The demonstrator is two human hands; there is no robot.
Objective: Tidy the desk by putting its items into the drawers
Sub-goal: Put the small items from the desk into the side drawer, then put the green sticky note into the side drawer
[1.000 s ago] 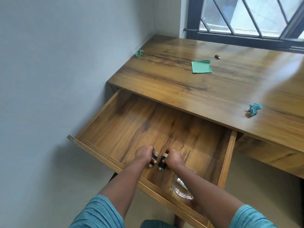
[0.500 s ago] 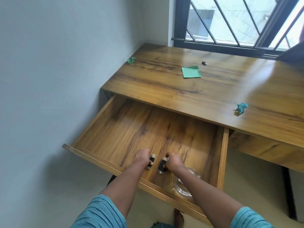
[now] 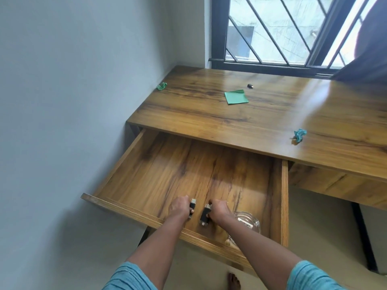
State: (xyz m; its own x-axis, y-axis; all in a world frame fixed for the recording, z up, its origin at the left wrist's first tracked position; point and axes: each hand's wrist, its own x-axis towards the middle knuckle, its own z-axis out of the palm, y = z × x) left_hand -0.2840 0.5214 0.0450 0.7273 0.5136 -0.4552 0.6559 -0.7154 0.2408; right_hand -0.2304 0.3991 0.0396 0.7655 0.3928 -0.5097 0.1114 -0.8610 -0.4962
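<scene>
The wooden drawer (image 3: 134, 209) under the desk (image 3: 261, 126) is pulled wide out. Inside it, near the front wall, my left hand (image 3: 179, 207) grips a small black USB stick (image 3: 192, 204). A little to its right my right hand (image 3: 217, 210) grips a second black USB stick (image 3: 204, 214) that stands on the drawer floor. A clear glass ashtray (image 3: 247, 221) lies in the drawer's front right corner, partly behind my right forearm. On the desk top lie a green paper square (image 3: 236, 97), a small dark object (image 3: 250, 86) and two crumpled scraps, one green (image 3: 161, 86) and one teal (image 3: 299, 135).
A grey wall runs close along the drawer's left side. A barred window (image 3: 282, 32) stands behind the desk. A second, closed drawer front (image 3: 335, 185) sits to the right. My bare foot (image 3: 234, 281) shows on the floor below the drawer.
My view has tilted up, showing more of the window. The two hands have drawn slightly apart inside the drawer, each still holding its USB stick.
</scene>
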